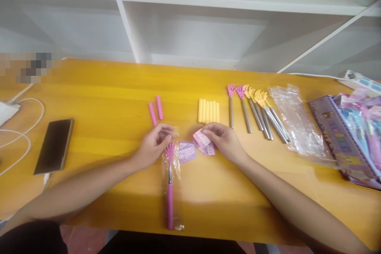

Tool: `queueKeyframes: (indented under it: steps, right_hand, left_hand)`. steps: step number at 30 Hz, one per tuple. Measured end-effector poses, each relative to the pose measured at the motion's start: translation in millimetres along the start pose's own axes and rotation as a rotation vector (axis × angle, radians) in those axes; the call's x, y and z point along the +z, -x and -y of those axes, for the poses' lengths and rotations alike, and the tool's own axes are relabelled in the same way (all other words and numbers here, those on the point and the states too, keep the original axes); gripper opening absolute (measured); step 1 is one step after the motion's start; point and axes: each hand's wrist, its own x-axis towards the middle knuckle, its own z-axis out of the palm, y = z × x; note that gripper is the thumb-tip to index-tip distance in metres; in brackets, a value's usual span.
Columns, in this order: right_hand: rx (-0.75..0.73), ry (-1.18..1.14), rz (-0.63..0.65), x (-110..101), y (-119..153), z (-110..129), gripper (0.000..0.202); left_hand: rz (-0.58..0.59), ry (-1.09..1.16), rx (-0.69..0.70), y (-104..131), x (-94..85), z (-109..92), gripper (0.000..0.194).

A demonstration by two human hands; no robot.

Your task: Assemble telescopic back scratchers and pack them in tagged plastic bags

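Note:
My left hand (154, 143) pinches the top of a clear plastic bag (177, 170). Inside that bag lies a pink back scratcher (170, 202), its claw end just below my fingers and its handle toward the table's front edge. Between finger and thumb of my right hand (223, 139) is a small pink card (201, 138). Beneath it other small cards overlap, and a purple card (187, 152) rests between my hands. Beyond my left hand are two pink handle tubes (159, 107). A row of yellow handle tubes (208, 111) sits beyond my right hand.
Right of the tubes lie several pink and yellow claw-ended metal rods (247, 113). Near them are clear plastic bags (300, 123) and a patterned box (336, 135) of packed items. A phone (54, 146) with a white cable lies left. White shelving (196, 33) stands behind the table.

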Motion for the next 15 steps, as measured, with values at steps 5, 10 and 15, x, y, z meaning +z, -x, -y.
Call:
queueKeyframes:
  steps: [5, 10, 15]
  right_hand:
    - [-0.125, 0.087, -0.055, 5, 6, -3, 0.033]
    - [-0.71, 0.399, -0.213, 3, 26, 0, 0.007]
    - [-1.181, 0.669, 0.217, 3, 39, 6, 0.025]
  left_hand:
    - [0.009, 0.012, -0.005, 0, -0.1, 3, 0.024]
    - [0.148, 0.08, -0.014, 2, -0.1, 7, 0.033]
    - [0.323, 0.096, -0.025, 6, 0.2, 2, 0.041]
